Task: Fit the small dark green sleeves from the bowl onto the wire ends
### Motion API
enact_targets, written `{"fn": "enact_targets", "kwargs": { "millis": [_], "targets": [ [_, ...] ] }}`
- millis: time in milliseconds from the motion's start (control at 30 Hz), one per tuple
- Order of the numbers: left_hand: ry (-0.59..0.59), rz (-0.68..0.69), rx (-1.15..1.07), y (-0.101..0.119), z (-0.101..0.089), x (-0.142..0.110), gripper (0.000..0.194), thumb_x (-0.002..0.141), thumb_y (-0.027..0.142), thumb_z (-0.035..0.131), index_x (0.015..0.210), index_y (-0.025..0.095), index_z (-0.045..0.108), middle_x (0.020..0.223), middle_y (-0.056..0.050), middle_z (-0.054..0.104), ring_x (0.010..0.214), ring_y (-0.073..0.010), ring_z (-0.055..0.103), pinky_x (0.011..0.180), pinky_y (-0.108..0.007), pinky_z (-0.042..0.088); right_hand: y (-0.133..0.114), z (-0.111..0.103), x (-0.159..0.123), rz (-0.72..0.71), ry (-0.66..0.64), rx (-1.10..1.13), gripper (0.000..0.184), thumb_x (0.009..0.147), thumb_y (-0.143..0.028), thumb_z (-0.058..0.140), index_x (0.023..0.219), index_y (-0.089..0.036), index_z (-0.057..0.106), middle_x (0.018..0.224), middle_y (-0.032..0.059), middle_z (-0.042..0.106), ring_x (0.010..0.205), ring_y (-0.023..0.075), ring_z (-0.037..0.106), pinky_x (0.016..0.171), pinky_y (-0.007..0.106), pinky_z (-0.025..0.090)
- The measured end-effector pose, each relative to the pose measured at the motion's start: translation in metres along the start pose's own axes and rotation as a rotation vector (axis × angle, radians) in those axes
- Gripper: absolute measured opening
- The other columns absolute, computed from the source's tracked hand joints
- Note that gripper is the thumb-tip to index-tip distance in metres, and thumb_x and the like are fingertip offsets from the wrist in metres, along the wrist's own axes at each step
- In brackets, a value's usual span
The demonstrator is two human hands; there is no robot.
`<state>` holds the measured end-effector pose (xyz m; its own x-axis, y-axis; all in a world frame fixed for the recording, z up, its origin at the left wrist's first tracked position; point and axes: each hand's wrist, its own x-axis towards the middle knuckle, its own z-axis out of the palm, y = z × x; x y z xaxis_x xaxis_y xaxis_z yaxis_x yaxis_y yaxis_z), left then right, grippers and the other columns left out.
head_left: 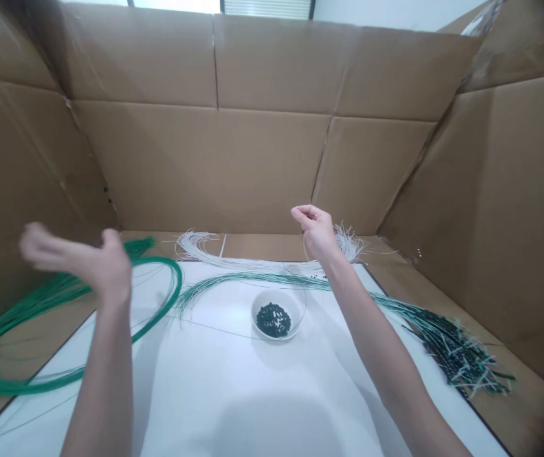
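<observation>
My right hand [318,231] is raised above the far edge of the white board, thumb and fingers pinched together. A thin pale strand [306,295] hangs from it and curves down beside a white bowl [258,320] of small dark green beads [273,319]. On the left, my left hand [81,257] is smeared by motion, its fingers stretched out to the left and its thumb apart. It seems to hold nothing. Beneath it lies a coiled bundle of green strands [176,285], partly hidden by my forearm.
Cardboard walls [200,165] stand around the white board [195,381]. White strands [200,247] lie along its far edge. Another bundle of green strands [233,277] runs right, ending in dark beaded ends [462,352] over the right edge.
</observation>
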<state>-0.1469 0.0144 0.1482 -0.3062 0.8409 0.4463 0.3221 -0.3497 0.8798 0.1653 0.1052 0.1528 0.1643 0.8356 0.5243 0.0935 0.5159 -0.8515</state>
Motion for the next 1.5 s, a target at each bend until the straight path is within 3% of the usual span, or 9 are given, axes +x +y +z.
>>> {"fn": "enact_targets", "kwargs": {
  "millis": [33,67,233,367,500,733,933,1300,1500],
  "targets": [
    [0.236,0.129,0.092,0.007,0.017,-0.003,0.032,0.087,0.033,0.034,0.116,0.020,0.035,0.118,-0.009,0.042,0.120,-0.0288,0.030,0.073,-0.041,0.035,-0.009,0.004,-0.003,0.014,-0.048,0.041,0.020,0.063,-0.032,0.062,0.071,-0.014,0.059,0.064,-0.0024,0.057,0.057,0.0069,0.046,0.061,0.023,0.038],
    [0.350,0.240,0.166,0.013,0.037,-0.007,0.040,0.081,0.031,0.047,0.118,0.022,0.035,0.124,-0.008,0.038,0.122,-0.0268,0.028,0.083,-0.040,0.033,-0.018,0.007,-0.006,0.019,-0.093,0.064,0.019,0.061,-0.032,0.064,0.069,-0.014,0.059,0.064,-0.0024,0.058,0.058,0.0070,0.047,0.062,0.024,0.038],
    [-0.515,0.249,0.174,0.010,0.137,-0.021,0.057,0.075,0.032,0.051,0.127,0.019,0.033,0.128,-0.011,0.042,0.117,-0.0232,0.039,0.093,-0.035,0.032,-0.057,0.019,-0.011,-0.041,-0.268,0.043,0.019,0.060,-0.033,0.065,0.066,-0.015,0.062,0.067,-0.0011,0.061,0.064,0.0090,0.051,0.068,0.027,0.039],
    [-0.858,0.226,0.299,-0.019,0.173,-0.019,0.034,0.074,0.031,0.048,0.102,0.017,0.060,0.110,-0.009,0.059,0.104,-0.0228,0.051,0.088,-0.030,0.036,-0.072,0.022,0.002,-0.094,-0.275,-0.026,0.015,0.059,-0.029,0.066,0.063,-0.015,0.063,0.064,-0.0012,0.061,0.064,0.0097,0.052,0.069,0.029,0.040],
    [-0.827,0.225,0.322,-0.039,0.174,-0.013,0.035,0.079,0.037,0.039,0.087,0.016,0.066,0.074,-0.004,0.067,0.067,-0.0163,0.057,0.066,-0.024,0.041,-0.069,0.013,0.022,-0.096,-0.246,-0.064,0.012,0.059,-0.024,0.067,0.063,-0.014,0.063,0.064,-0.0007,0.061,0.064,0.0098,0.052,0.071,0.030,0.039],
    [-0.596,0.177,0.416,-0.059,0.161,0.016,0.040,0.078,0.039,0.038,0.090,0.011,0.064,0.071,-0.006,0.064,0.065,-0.0162,0.053,0.061,-0.024,0.036,-0.082,-0.040,0.046,-0.140,-0.043,-0.039,0.009,0.062,-0.017,0.067,0.066,-0.012,0.061,0.064,-0.0022,0.058,0.064,0.0078,0.053,0.062,0.026,0.041],
    [-0.695,0.175,0.412,-0.064,0.171,0.017,0.034,0.075,0.038,0.042,0.076,0.013,0.066,0.066,-0.004,0.065,0.056,-0.0134,0.050,0.057,-0.023,0.034,-0.123,-0.076,0.042,-0.212,0.037,-0.194,0.016,0.070,-0.025,0.059,0.076,-0.011,0.061,0.076,-0.0002,0.060,0.070,0.0056,0.055,0.054,0.019,0.034],
    [-0.664,0.204,0.330,-0.031,0.188,0.007,0.033,0.074,0.037,0.046,0.092,0.016,0.065,0.095,-0.008,0.065,0.087,-0.0199,0.057,0.079,-0.028,0.041,-0.121,-0.062,0.042,-0.270,-0.107,-0.077,0.005,0.066,-0.018,0.064,0.065,-0.013,0.061,0.069,-0.0032,0.058,0.077,0.0105,0.057,0.067,0.027,0.042],
    [-0.752,0.162,-0.118,0.016,0.197,-0.009,0.049,0.070,0.041,0.056,0.114,0.019,0.053,0.118,-0.008,0.054,0.106,-0.0210,0.050,0.092,-0.033,0.037,-0.112,-0.041,0.036,-0.262,-0.195,-0.081,0.008,0.062,-0.018,0.068,0.064,-0.016,0.061,0.070,-0.0026,0.059,0.080,0.0127,0.056,0.074,0.030,0.042]
  ]
}}
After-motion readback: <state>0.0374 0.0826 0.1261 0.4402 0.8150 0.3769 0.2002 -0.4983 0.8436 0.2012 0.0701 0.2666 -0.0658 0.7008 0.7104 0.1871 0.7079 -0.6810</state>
